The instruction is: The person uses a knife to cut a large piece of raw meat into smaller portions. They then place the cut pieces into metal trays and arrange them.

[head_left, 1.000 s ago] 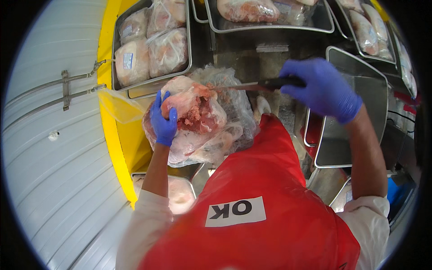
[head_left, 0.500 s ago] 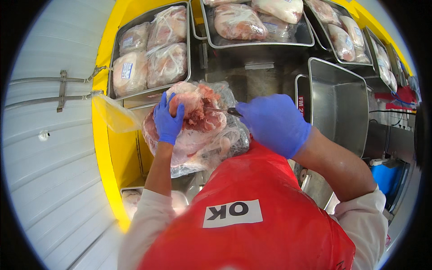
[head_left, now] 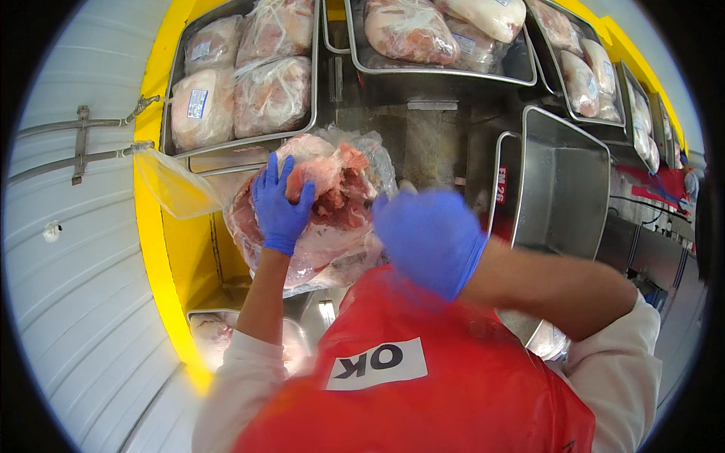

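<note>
A large raw cut of meat (head_left: 336, 240) with a ragged, opened top lies on loose clear plastic wrap (head_left: 382, 167) in front of me. My left hand (head_left: 281, 210), in a blue glove, grips a rounded lump of it, thumb and fingers apart along its near left side. Just right of the cut is my blue-gloved right hand (head_left: 432, 238), blurred by motion but closed in a fist. The knife it holds shows plainly in the earlier view; now its blade and handle are hidden or smeared.
Steel tubs of bagged meat pieces (head_left: 273, 97) line the far side. A deep steel tub (head_left: 563, 181) stands to the right. A yellow frame (head_left: 155, 249) runs down the left, where a clear plastic bag (head_left: 177, 187) hangs. Another tub with meat (head_left: 211, 332) sits low on the left.
My right hand has moved left and toward me, and the knife has gone from sight. My left hand stays on the meat. The whole view has shifted slightly.
</note>
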Demonstrator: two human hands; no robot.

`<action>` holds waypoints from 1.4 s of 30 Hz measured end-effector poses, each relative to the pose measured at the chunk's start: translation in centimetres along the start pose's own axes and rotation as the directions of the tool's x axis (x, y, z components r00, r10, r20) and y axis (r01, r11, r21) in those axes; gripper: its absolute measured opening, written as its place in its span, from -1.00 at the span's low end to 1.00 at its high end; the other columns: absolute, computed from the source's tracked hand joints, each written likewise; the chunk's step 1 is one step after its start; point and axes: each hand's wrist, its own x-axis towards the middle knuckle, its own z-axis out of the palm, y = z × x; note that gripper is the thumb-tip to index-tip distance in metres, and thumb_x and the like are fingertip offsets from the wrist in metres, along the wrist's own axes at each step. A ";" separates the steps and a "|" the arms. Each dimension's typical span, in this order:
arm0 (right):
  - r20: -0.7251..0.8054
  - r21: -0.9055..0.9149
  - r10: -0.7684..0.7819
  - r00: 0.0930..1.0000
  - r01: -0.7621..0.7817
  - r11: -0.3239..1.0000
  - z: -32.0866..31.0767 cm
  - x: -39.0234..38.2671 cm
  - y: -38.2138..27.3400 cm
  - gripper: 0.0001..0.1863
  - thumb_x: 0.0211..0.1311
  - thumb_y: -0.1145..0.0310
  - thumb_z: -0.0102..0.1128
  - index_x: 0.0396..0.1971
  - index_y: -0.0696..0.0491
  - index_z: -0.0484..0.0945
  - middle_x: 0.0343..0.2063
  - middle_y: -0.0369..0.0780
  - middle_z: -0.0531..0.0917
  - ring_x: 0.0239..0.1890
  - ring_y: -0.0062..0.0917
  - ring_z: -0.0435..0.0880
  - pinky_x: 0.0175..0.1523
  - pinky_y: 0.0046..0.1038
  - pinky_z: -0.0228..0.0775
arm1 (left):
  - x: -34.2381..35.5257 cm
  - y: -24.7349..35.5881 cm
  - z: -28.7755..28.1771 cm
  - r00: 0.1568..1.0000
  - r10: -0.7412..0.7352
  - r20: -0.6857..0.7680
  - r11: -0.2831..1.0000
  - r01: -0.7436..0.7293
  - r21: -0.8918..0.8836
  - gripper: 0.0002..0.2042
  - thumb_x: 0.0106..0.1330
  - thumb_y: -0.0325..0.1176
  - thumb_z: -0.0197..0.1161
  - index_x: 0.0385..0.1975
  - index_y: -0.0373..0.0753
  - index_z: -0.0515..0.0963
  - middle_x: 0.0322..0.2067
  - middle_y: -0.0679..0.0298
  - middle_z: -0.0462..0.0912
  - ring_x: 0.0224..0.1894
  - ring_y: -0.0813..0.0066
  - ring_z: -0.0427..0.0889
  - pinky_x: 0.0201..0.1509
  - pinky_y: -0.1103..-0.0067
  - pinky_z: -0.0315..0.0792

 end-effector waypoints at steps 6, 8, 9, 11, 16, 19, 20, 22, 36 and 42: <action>0.083 0.267 0.001 0.997 -0.023 0.963 0.0 6.0 17.3 -0.68 0.14 0.18 0.32 -0.20 0.06 0.75 -0.32 -0.06 0.74 -0.26 -0.15 0.72 -0.06 -0.23 0.58 | 0.1 -0.4 0.2 0.999 -0.022 0.029 0.997 0.024 -0.071 -0.37 0.31 0.05 0.23 0.28 -0.23 0.49 0.36 -0.10 0.36 0.28 -0.18 0.40 0.40 0.11 0.19; 0.221 0.376 -0.017 0.975 -0.069 0.924 0.2 8.8 21.0 -0.64 0.12 0.21 0.37 -0.11 0.07 0.75 -0.40 -0.09 0.76 -0.43 -0.35 0.72 -0.17 -0.32 0.58 | 0.1 -0.5 0.1 0.999 -0.032 0.041 0.993 0.037 -0.114 -0.36 0.32 0.07 0.20 0.29 -0.25 0.47 0.37 -0.11 0.34 0.30 -0.17 0.38 0.41 0.13 0.18; 0.291 0.409 0.007 0.957 -0.131 0.903 -0.2 9.8 21.9 -0.64 0.13 0.21 0.37 -0.11 0.08 0.75 -0.45 -0.13 0.76 -0.49 -0.44 0.69 -0.23 -0.36 0.56 | 0.2 -0.4 0.0 0.998 -0.034 0.044 0.989 0.040 -0.141 -0.35 0.33 0.08 0.19 0.29 -0.26 0.47 0.38 -0.11 0.33 0.31 -0.17 0.37 0.42 0.13 0.18; 0.373 0.456 -0.025 0.927 -0.160 0.876 0.4 12.3 24.4 -0.65 0.14 0.21 0.38 -0.13 0.09 0.76 -0.53 -0.21 0.74 -0.56 -0.56 0.64 -0.31 -0.42 0.51 | 0.7 0.6 -0.4 0.994 -0.082 0.071 0.981 0.093 -0.170 -0.35 0.35 0.10 0.16 0.29 -0.28 0.47 0.38 -0.12 0.33 0.34 -0.16 0.36 0.44 0.16 0.16; 0.414 0.495 -0.081 0.906 -0.149 0.856 2.9 17.8 29.4 -0.70 0.17 0.20 0.38 -0.19 0.07 0.78 -0.60 -0.26 0.69 -0.61 -0.66 0.58 -0.40 -0.47 0.38 | 1.4 1.7 -0.5 0.993 -0.101 0.069 0.982 0.110 -0.155 -0.34 0.39 0.12 0.10 0.25 -0.36 0.48 0.33 -0.11 0.40 0.33 -0.08 0.40 0.44 0.24 0.19; 0.389 0.461 -0.046 0.920 -0.151 0.874 3.0 17.9 29.8 -0.69 0.14 0.14 0.39 -0.24 0.06 0.79 -0.59 -0.26 0.70 -0.55 -0.63 0.61 -0.34 -0.44 0.39 | 1.9 2.7 -0.5 0.996 -0.091 0.024 0.988 0.093 -0.123 -0.32 0.43 0.14 0.06 0.21 -0.45 0.48 0.22 -0.07 0.56 0.23 -0.01 0.56 0.33 0.31 0.34; 0.371 0.453 -0.046 0.927 -0.138 0.881 2.9 17.4 29.7 -0.68 0.14 0.13 0.40 -0.26 0.07 0.79 -0.57 -0.25 0.71 -0.52 -0.62 0.62 -0.32 -0.43 0.42 | 1.8 2.5 -0.3 0.996 -0.091 0.017 0.987 0.092 -0.130 -0.31 0.43 0.15 0.05 0.21 -0.45 0.49 0.21 -0.08 0.57 0.22 -0.01 0.57 0.32 0.31 0.36; 0.227 0.447 -0.084 0.970 -0.027 0.894 2.7 15.4 28.6 -0.68 0.11 0.13 0.39 -0.25 0.05 0.78 -0.51 -0.23 0.73 -0.46 -0.53 0.66 -0.26 -0.38 0.47 | 1.2 2.0 -0.2 0.991 -0.130 0.037 0.975 0.135 -0.175 -0.29 0.42 0.18 0.04 0.22 -0.43 0.49 0.25 -0.09 0.51 0.27 -0.02 0.50 0.37 0.28 0.29; -0.281 -0.143 -0.249 0.927 0.217 0.966 -2.1 -4.4 11.7 -0.85 0.09 0.35 0.23 -0.33 0.04 0.57 -0.49 -0.19 0.55 -0.51 -0.38 0.66 -0.43 -0.30 0.45 | -0.2 0.3 0.3 0.992 -0.123 0.016 0.927 0.121 -0.354 -0.38 0.39 0.07 0.14 0.22 -0.36 0.50 0.34 -0.04 0.41 0.29 -0.12 0.41 0.41 0.23 0.22; -0.210 -0.249 -0.216 0.954 0.161 0.955 -0.1 -4.3 4.3 -0.85 0.11 0.38 0.19 -0.35 0.11 0.58 -0.53 -0.20 0.53 -0.57 -0.44 0.60 -0.49 -0.36 0.39 | -0.2 0.2 0.3 0.997 -0.057 -0.059 0.978 0.044 -0.205 -0.42 0.32 0.00 0.23 0.24 -0.25 0.51 0.32 -0.05 0.43 0.25 -0.14 0.44 0.39 0.19 0.24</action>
